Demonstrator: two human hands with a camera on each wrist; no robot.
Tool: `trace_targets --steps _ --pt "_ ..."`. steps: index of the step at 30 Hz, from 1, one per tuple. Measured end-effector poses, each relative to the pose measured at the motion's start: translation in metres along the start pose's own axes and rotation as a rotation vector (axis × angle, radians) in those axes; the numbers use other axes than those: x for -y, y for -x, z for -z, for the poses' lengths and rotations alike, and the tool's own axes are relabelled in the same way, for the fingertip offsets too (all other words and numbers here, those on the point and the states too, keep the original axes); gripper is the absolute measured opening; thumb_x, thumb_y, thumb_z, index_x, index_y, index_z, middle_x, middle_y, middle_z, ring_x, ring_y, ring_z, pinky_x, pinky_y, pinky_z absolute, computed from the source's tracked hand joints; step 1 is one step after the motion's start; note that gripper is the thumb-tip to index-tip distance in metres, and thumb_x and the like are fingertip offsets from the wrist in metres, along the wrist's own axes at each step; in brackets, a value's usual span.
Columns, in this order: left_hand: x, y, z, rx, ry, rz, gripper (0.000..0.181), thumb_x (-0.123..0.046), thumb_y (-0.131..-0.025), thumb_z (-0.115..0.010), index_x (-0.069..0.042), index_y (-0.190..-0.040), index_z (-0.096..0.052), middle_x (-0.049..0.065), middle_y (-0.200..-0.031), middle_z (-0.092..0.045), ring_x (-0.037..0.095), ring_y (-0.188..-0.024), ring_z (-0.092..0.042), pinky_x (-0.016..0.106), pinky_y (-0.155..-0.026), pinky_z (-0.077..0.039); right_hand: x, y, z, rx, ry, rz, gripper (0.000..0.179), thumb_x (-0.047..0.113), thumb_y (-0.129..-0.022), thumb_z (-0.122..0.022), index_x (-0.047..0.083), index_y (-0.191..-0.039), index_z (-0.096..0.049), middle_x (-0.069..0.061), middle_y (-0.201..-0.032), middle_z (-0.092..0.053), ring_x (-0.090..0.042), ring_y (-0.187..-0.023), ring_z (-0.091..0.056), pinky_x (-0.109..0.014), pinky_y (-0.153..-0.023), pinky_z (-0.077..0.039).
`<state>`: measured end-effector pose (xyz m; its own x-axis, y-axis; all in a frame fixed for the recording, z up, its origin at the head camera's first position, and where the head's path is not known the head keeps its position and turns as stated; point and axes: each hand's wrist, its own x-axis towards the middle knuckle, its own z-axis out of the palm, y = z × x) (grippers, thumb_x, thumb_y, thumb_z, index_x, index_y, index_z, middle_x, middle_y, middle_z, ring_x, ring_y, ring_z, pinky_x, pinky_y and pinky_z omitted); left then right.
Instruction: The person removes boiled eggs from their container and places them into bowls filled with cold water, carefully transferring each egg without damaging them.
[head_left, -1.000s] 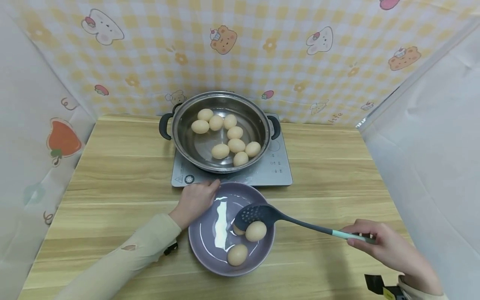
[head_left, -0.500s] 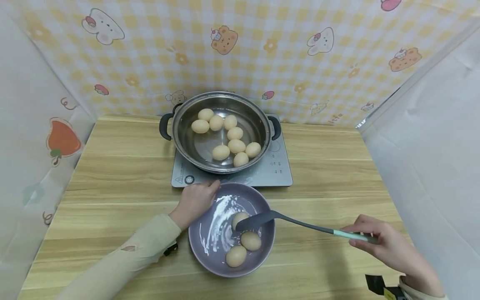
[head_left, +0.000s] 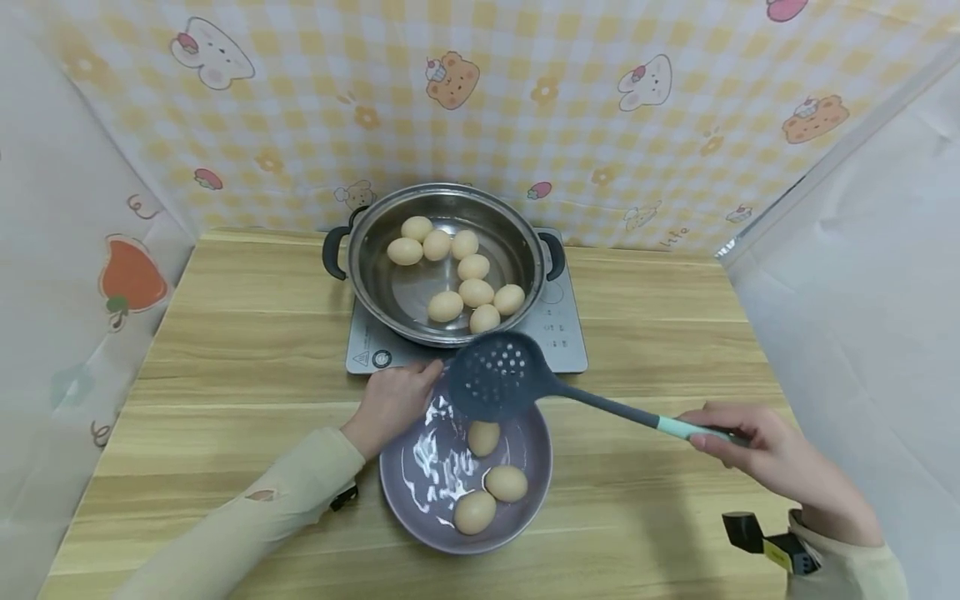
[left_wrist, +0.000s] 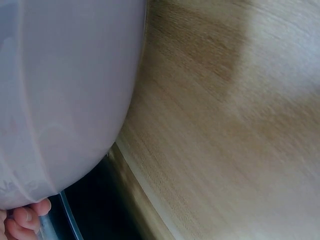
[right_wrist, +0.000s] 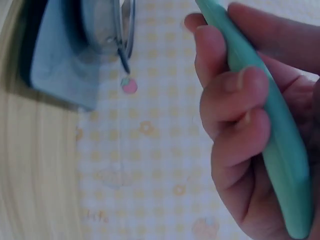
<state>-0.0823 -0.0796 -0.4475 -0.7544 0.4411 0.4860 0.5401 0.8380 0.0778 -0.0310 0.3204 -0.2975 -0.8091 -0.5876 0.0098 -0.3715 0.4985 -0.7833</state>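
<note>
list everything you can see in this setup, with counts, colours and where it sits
backdrop: one, yellow-and-white checks with cartoon prints, far side
side sheets: two, whitish, left and right
table: one, light wood brown, between the side sheets
cooker: one, pale grey, far middle of the table
pot: one, silver and black, on the cooker
eggs: nine, beige, in the pot
bowl: one, greyish purple, near side of the cooker
more eggs: three, beige, in the bowl
skimmer: one, dark blue-grey and mint green, head above the bowl
wrist devices: two, black, one per wrist
sleeves: two, cream, on the person's arms
left grip: one, bare, holding the bowl's rim
right grip: one, bare, around the skimmer's mint green end
</note>
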Motion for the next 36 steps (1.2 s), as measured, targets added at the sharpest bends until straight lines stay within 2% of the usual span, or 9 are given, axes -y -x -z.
trace_targets --steps 4,8,15,22,29,36 --pt "0.000 0.000 -0.003 -0.016 0.001 -0.001 0.006 -0.014 -0.080 -0.060 -0.011 -0.083 -0.057 0.001 -0.054 -0.052 0.015 -0.036 -0.044 0.028 -0.031 -0.028 0.011 -0.020 -0.001 -0.034 0.046 -0.045 0.027 -0.010 -0.085 -0.052 0.003 -0.106 -0.062 0.005 -0.063 -0.046 -0.009 -0.044 -0.036 -0.022 -0.039 -0.032" --pt "-0.001 0.000 -0.004 0.002 -0.012 -0.002 0.009 -0.015 -0.081 -0.060 -0.011 -0.088 -0.061 0.002 -0.057 -0.055 0.015 -0.037 -0.045 0.028 -0.032 -0.030 0.020 -0.043 -0.005 -0.107 0.127 -0.096 0.018 -0.002 -0.088 -0.053 0.000 -0.103 -0.063 0.005 -0.063 -0.048 -0.008 -0.046 -0.040 -0.024 -0.041 -0.033" --pt "-0.002 0.001 -0.002 0.024 -0.018 0.007 0.013 -0.016 -0.080 -0.062 -0.011 -0.091 -0.059 0.002 -0.057 -0.055 0.015 -0.037 -0.045 0.028 -0.032 -0.031 0.024 -0.079 -0.014 -0.219 0.229 -0.222 0.022 0.015 -0.090 -0.056 0.002 -0.106 -0.064 -0.003 -0.064 -0.050 -0.010 -0.050 -0.044 -0.025 -0.044 -0.036" --pt "-0.002 0.002 -0.002 0.015 -0.022 0.018 0.008 -0.017 -0.083 -0.059 -0.011 -0.087 -0.056 0.002 -0.056 -0.053 0.016 -0.036 -0.045 0.028 -0.031 -0.030 0.017 -0.110 -0.025 -0.300 0.330 -0.157 0.018 0.009 -0.085 -0.062 0.002 -0.101 -0.067 -0.005 -0.072 -0.057 -0.009 -0.048 -0.034 -0.024 -0.043 -0.030" --pt "-0.001 0.003 -0.001 -0.016 -0.027 0.007 0.010 -0.016 -0.080 -0.060 -0.011 -0.088 -0.058 0.002 -0.055 -0.055 0.016 -0.036 -0.046 0.028 -0.031 -0.030 0.013 -0.126 -0.035 -0.270 0.344 -0.160 0.018 0.004 -0.083 -0.063 0.003 -0.100 -0.068 -0.007 -0.073 -0.055 -0.014 -0.051 -0.036 -0.025 -0.045 -0.031" --pt "-0.001 0.003 -0.001 -0.022 -0.023 0.012 0.008 -0.017 -0.083 -0.058 -0.011 -0.088 -0.058 0.002 -0.056 -0.056 0.016 -0.036 -0.048 0.028 -0.032 -0.030 0.013 -0.128 -0.040 -0.223 0.356 -0.178 0.020 0.003 -0.081 -0.064 0.003 -0.101 -0.068 -0.007 -0.074 -0.054 -0.016 -0.054 -0.037 -0.026 -0.047 -0.032"
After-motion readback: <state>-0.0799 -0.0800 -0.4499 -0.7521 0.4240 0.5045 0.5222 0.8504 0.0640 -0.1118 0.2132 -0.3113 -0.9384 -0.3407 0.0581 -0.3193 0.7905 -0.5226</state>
